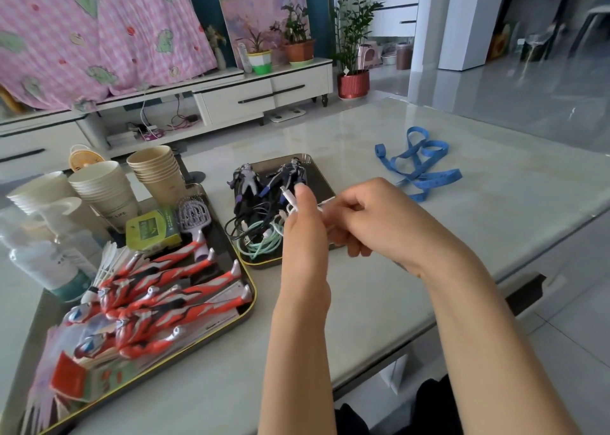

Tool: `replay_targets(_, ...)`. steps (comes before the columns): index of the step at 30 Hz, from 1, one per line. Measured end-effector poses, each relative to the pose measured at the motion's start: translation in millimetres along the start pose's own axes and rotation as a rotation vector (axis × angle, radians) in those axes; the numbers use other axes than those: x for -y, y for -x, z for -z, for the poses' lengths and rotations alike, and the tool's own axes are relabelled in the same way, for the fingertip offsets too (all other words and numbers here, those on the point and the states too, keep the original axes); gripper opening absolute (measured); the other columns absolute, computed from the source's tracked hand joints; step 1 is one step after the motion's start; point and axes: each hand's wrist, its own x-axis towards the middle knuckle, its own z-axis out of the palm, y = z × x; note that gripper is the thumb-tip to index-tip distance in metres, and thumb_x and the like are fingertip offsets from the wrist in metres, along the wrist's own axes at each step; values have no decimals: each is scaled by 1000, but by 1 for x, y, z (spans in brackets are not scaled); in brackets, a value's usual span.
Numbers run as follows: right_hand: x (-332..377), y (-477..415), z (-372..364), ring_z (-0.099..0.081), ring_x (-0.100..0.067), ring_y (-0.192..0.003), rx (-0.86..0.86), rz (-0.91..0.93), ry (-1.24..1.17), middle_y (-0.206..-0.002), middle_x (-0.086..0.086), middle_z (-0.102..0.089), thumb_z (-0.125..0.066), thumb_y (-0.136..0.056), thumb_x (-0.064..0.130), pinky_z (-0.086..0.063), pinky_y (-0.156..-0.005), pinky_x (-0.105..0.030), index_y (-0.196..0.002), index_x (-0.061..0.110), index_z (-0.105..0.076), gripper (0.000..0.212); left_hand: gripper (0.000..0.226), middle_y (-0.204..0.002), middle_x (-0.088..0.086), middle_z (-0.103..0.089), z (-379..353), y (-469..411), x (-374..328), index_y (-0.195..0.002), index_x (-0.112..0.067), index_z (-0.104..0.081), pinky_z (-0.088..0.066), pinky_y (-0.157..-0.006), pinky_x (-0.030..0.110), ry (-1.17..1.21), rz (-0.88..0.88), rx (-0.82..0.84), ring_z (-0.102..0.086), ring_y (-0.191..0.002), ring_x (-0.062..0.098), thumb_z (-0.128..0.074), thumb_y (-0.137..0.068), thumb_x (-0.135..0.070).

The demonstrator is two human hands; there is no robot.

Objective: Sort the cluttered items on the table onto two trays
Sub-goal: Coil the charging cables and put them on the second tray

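Nearest the camera, two bare forearms come up from the bottom edge over the table (pixel 363 302), left one near vertical, right one slanting in from lower right.

Near left, big tray (pixel 253 297) is crowded:
- red figures (pixel 158 289) lie side by side, heads toward the camera
- loose paper packets sit at the near corner, blurred
- a shuttlecock (pixel 105 266) and a bottle (pixel 49 263) sit on the left side
- further back are a green box (pixel 152 228) and a purple brush (pixel 193 216), handle pointing near

Left hand (pixel 302 233) stands upright, wrist straight, thumb up. Thumb and curled fingers pinch a white cable (pixel 286 194), its plug end poking out above the thumb. Right hand (pixel 366 216) is just beside it, back of the hand up, fingers curled in tight round the other stretch of the same cable. How much cable is bunched in that fist I cannot tell. Both hands hover over the near right part of the small tray (pixel 264 264), cable off the table.

On the small tray, a coiled green cable (pixel 260 243) sits at the near end with a black cable (pixel 244 220) tangled beside it. Two dark figures (pixel 246 183) lie at the far end.

Well right of that tray, a blue tape (pixel 419 167) lies looped on the bare table.

Far left, stacks of cups (pixel 158 173) stand at the big tray's far end; whether on it, cannot tell.
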Motion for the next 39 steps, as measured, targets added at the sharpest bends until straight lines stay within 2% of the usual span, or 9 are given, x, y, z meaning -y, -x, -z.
replay_targets(6,-5,1,4,-52,-12,-46,207,-17,-156,-57,0,-60,-51,-95,15,-40,-42,-17,-85,4,-66,21,45,-110,7,-67,9,4,-11,-126,-2,-47,-47,-86,24,684,-10,75,-65,-94,11,-31,-100,-35)
replay_targets(10,-12,4,13,-53,-8,-47,330,-44,-186,-60,0,-62,-51,-94,10,-42,-44,-15,-87,8,-67,18,28,-61,-1,-63,19,3,-11,-88,-5,-57,-46,-65,20,977,56,76,-61,-55,10,-36,-97,-22)
replay_targets(14,-21,12,28,-46,-6,-42,399,-167,-29,-53,3,-59,-61,-87,25,-36,-42,-16,-75,10,-69,21,26,-45,-7,-41,30,1,-7,-83,-2,-56,-29,-39,13,1196,179,196,-37,-33,5,-41,-92,-21)
replay_targets(19,-28,12,36,-45,-8,-50,193,-267,299,-51,5,-54,-75,-69,47,-34,-52,-22,-59,15,-64,35,32,-41,-3,-43,32,3,-10,-81,2,-60,-21,-33,16,798,426,673,-27,-28,5,-46,-90,-25)
replay_targets(22,-30,13,37,-50,-16,-61,121,-252,348,-61,-3,-58,-76,-68,40,-39,-59,-28,-64,8,-65,34,46,-36,-5,-41,17,11,-12,-71,-3,-61,-8,-35,17,119,334,654,-20,-24,1,-39,-93,-37)
replay_targets(26,-27,13,33,-56,-14,-60,108,-208,343,-58,-1,-63,-73,-76,19,-48,-67,-31,-54,17,-62,24,55,-54,8,-63,-3,17,0,-85,-8,-55,-17,-37,20,-425,286,614,-27,-25,7,-23,-97,-51)
replay_targets(29,-25,13,28,-53,-12,-55,100,-212,341,-62,-1,-64,-62,-83,13,-40,-55,-24,-58,15,-61,25,62,-75,15,-71,-11,16,9,-90,-11,-48,-31,-38,18,-474,315,584,-50,-35,12,-8,-94,-59)
replay_targets(34,-15,11,19,-64,-31,-64,39,-160,254,-72,-17,-67,-43,-84,3,-50,-61,-34,-76,4,-59,17,67,-54,3,-57,-22,11,17,-79,-13,-59,-44,-58,21,-375,125,342,-59,-60,13,-11,-95,-58)
replay_targets(39,-13,14,16,-55,-13,-40,117,-181,41,-52,-2,-59,-45,-96,11,-42,-39,-19,-82,6,-58,19,32,-75,4,-64,-22,10,12,-94,-6,-55,-42,-45,5,245,39,99,-54,-43,-8,-34,-101,-29)
